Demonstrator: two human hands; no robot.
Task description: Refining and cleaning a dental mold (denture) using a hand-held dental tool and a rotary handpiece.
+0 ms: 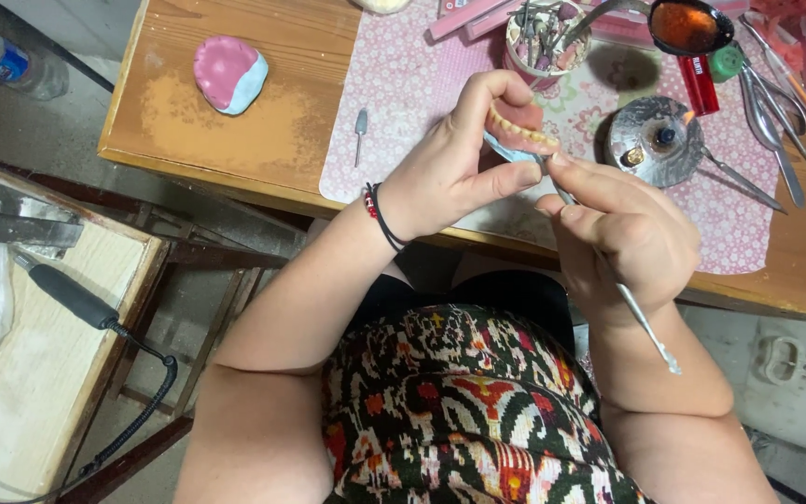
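Pink wax denture set-up (520, 126), w/ a row of pale teeth along its upper edge, is held above the table edge in the left hand (454, 168); thumb and fingers are curled round it so the tooth row is turned up toward the head camera, presumably for a clear view of the gum line. A slim metal carving instrument (641, 322) is gripped pen-fashion in the right hand (622, 233), fingers closed narrow on the shaft, its working tip brought to the wax just below the teeth while the other end trails down past the wrist. Both hands are kept close together over the lap, apparently for steadiness. A black and red-beaded bracelet (380, 213) is worn at the left wrist.

On the wooden table (235, 121), a floral mat (403, 84) has been spread under the work area, prob. to catch scraps. A second denture model in pink and light blue (229, 73) is set well apart at left, off the mat. A small bur (360, 126) lies on the mat. A cup of burs and tools (545, 37), a spoon w/ dark amber liquid (687, 26), a round metal burner (655, 140), a red lighter (699, 82) and several metal hand instruments (771, 107) are kept within reach at right. A black corded handpiece (72, 294) rests on a side bench (39, 373) at left.
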